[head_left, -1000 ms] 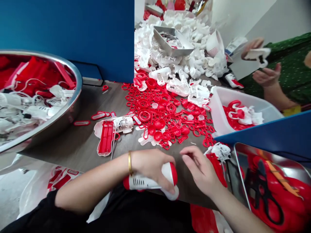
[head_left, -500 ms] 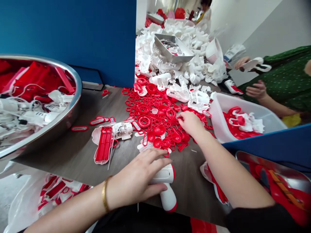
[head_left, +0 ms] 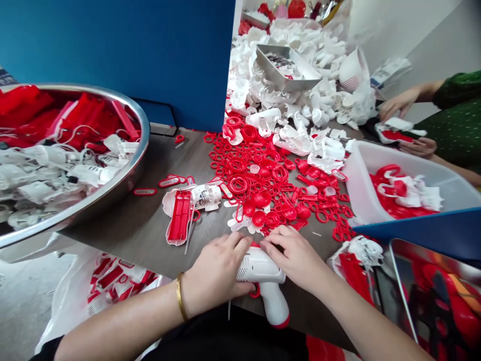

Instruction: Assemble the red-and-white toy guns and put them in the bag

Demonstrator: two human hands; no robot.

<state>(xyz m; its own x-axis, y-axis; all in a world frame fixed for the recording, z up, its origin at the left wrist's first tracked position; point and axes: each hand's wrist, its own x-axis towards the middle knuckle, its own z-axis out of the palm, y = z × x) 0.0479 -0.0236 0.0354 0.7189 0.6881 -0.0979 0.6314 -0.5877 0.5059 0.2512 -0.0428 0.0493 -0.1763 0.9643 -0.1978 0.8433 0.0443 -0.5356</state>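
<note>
The white pistol-shaped housing (head_left: 262, 265) lies on the near side of the pile of red parts (head_left: 260, 200), with its grip pointing away from the pile, toward the person. The left hand (head_left: 218, 268) is closed around the housing's left end, fingers over the top and thumb low; the right hand (head_left: 296, 255) is drawn narrow, its fingertips bunched at the housing's upper right edge, the side facing the pile. Whether those fingertips pinch a small piece cannot be told. The step seems to be close fitting or adjusting along that edge. To do it well, the left hand should act as the clamp, bracing the housing so it cannot roll, while the right fingers press straight and lightly rather than sideways, since a thin plastic shell may spring or slip at a seam. A slight tilt of the upper edge toward the eyes would help, as the fingers cover it. Working a little farther from the pile would stop loose rings catching beneath.
</note>
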